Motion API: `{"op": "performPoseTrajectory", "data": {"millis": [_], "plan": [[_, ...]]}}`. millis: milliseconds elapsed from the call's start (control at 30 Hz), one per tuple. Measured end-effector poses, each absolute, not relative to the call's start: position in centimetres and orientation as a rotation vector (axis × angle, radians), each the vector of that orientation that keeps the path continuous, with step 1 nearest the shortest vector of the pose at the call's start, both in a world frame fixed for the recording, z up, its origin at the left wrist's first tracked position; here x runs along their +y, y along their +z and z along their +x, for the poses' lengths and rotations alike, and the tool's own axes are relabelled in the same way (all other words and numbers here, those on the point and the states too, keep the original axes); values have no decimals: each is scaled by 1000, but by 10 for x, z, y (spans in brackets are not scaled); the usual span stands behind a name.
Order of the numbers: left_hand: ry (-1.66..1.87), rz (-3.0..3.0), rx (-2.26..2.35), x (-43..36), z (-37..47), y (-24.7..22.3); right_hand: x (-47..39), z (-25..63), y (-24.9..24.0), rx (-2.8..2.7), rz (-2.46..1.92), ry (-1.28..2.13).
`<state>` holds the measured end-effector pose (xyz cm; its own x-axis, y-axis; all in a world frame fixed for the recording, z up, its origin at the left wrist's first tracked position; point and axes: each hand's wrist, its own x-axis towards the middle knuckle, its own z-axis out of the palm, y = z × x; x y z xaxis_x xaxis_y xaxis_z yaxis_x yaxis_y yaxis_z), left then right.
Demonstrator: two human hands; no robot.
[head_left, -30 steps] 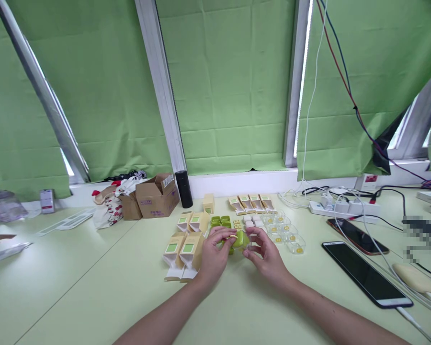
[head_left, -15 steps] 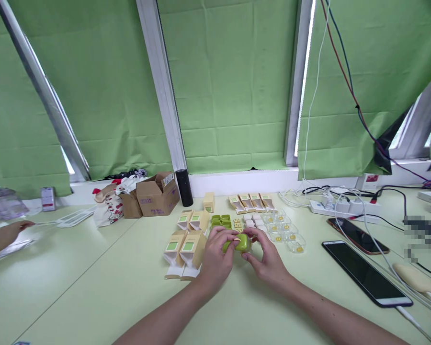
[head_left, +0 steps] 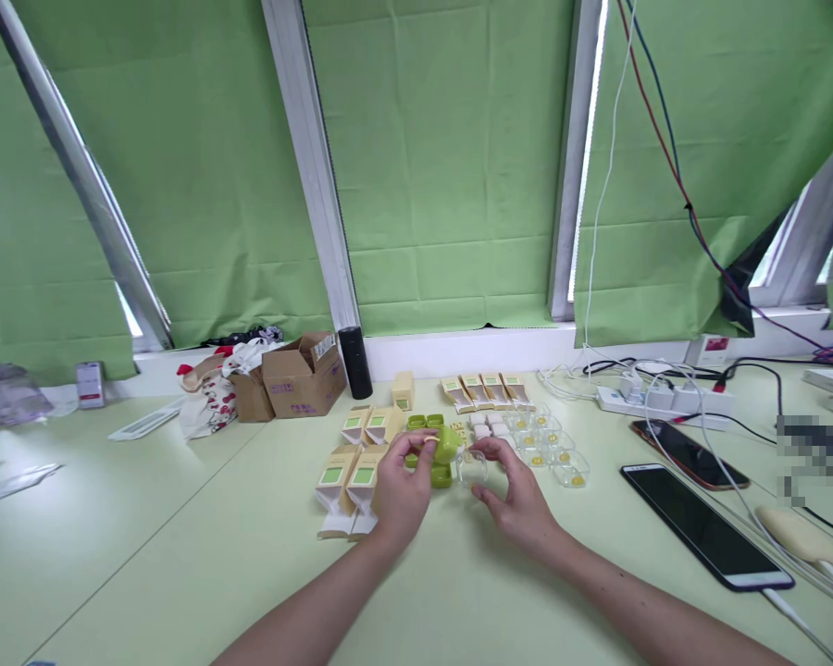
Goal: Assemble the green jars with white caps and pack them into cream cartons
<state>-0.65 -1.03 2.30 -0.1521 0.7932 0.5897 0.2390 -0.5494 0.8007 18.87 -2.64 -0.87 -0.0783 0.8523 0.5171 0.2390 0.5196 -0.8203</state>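
My left hand point(head_left: 406, 481) pinches a small green rounded case point(head_left: 447, 446) with a pale strip at its near side. Close by on the right, a clear plastic cover point(head_left: 471, 470) sits between the thumb and fingers of my right hand point(head_left: 512, 488). The case and the cover are apart. Behind and below the held case lie several green square cases point(head_left: 427, 421), partly hidden by it and by my left hand. Several small white blocks point(head_left: 487, 425), tiny yellow pieces point(head_left: 459, 430) and clear shells with yellow inside point(head_left: 538, 437) lie beyond my right hand.
Open kraft boxes with green windows point(head_left: 340, 476) stand left of my left hand, more point(head_left: 490, 392) at the back. A cardboard box point(head_left: 305, 375) and black cylinder point(head_left: 355, 362) stand near the wall. Two phones point(head_left: 708, 527), cables and a power strip point(head_left: 639, 400) occupy the right.
The clear cover has come away from the green case. My left hand has moved left with the case; my right hand keeps the cover. Another person's hand has left view at the left.
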Motion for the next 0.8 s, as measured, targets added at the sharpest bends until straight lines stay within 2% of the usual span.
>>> {"op": "performPoseTrajectory", "data": {"millis": [300,467,600,800], "plan": [[1754,1385,1201,13,-12,13,-26,204,4,-1932,-984,240],[1728,1373,1187,9,-10,14,-27,221,33,-2065,-1275,59],[1713,1323,1178,8,-8,14,-28,242,58,-2169,-1507,73],[1719,1291,1170,7,-6,18,-32,264,62,-2270,-1852,19]]}}
